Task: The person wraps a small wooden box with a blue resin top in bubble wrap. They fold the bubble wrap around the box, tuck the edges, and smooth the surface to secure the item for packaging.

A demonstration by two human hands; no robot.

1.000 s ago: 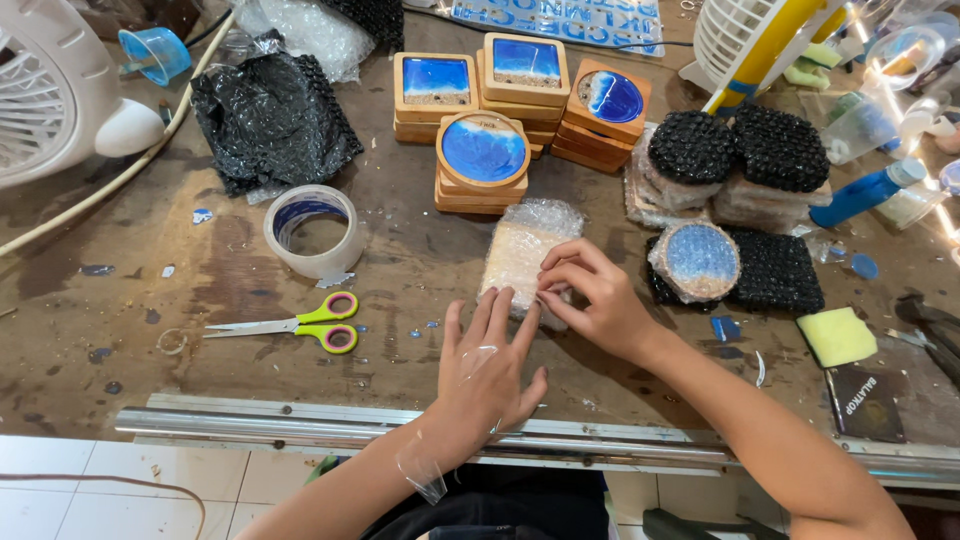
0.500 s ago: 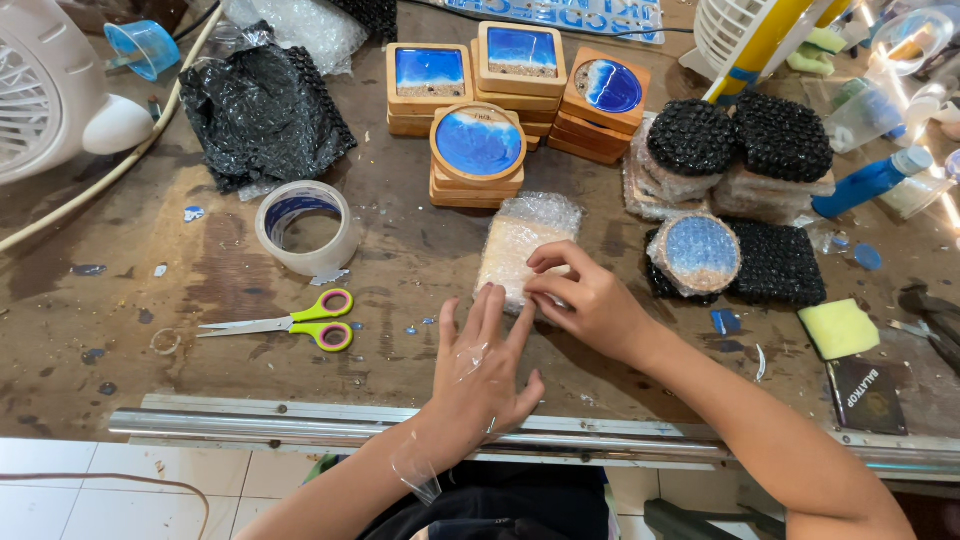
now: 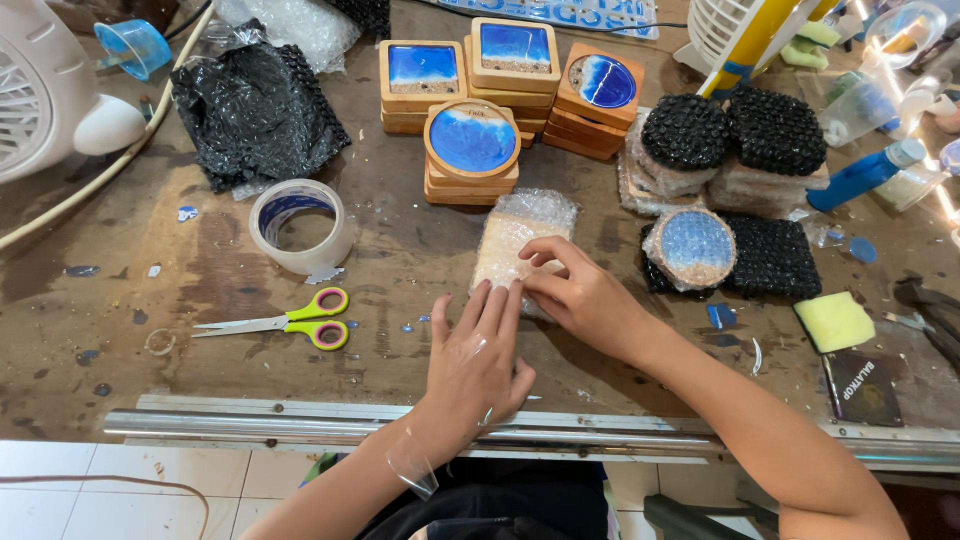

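Observation:
A small flat piece wrapped in clear bubble wrap (image 3: 515, 240) lies on the worn wooden workbench (image 3: 120, 290). My left hand (image 3: 475, 360) lies flat with fingers spread, fingertips pressing the wrap's near edge; a strip of clear tape clings to that hand and wrist. My right hand (image 3: 580, 295) pinches the wrap's near right corner with thumb and fingers. The lower part of the wrapped piece is hidden under both hands.
A tape roll (image 3: 300, 225) and green-pink scissors (image 3: 295, 322) lie to the left. Behind are stacked wooden coasters with blue tops (image 3: 472, 150), black bubble wrap (image 3: 255, 105), wrapped bundles (image 3: 735, 150), a wrapped round coaster (image 3: 695, 248). A yellow sponge (image 3: 835, 320), white fan (image 3: 45, 85), metal rail (image 3: 300, 425) are also here.
Both hands stay on the wrapped piece; the right fingers have shifted slightly along its near corner. The view has moved a little.

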